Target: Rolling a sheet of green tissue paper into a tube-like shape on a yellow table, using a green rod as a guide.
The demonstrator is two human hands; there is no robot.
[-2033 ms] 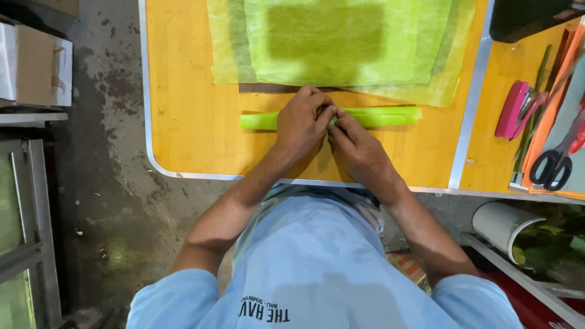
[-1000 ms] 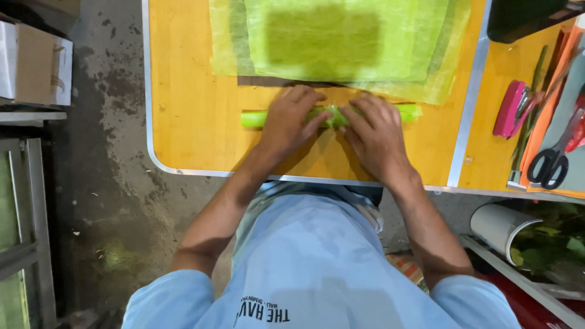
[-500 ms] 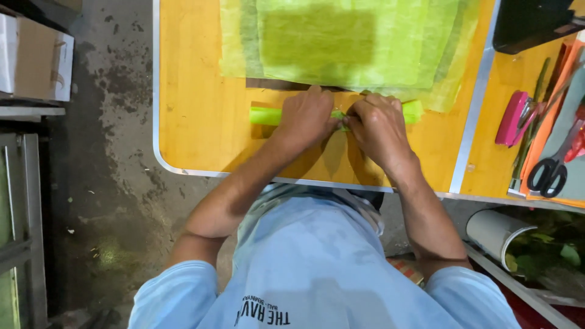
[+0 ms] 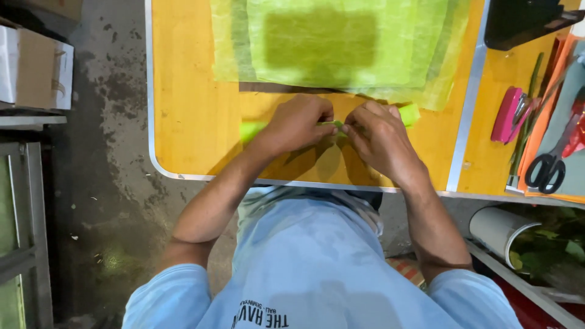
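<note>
A narrow folded strip of light green paper point(image 4: 409, 114) lies across the yellow tabletop point(image 4: 189, 122), near its front edge. My left hand point(image 4: 298, 125) and my right hand point(image 4: 378, 137) both rest on the strip's middle, fingertips pinching it where they meet. Only the strip's two ends show, one left of my left hand, one right of my right hand. Just behind the strip lies a stack of thin green paper sheets point(image 4: 341, 42).
On the adjoining table at right lie a pink stapler point(image 4: 507, 114), black-handled scissors point(image 4: 547, 167), green stems and a black box point(image 4: 524, 21). A cardboard box point(image 4: 36, 70) sits on a shelf at left. A white roll point(image 4: 499, 228) stands below at right.
My hands spread apart along the strip, then came back together at its middle. The strip looks narrower and sits closer to the sheet stack.
</note>
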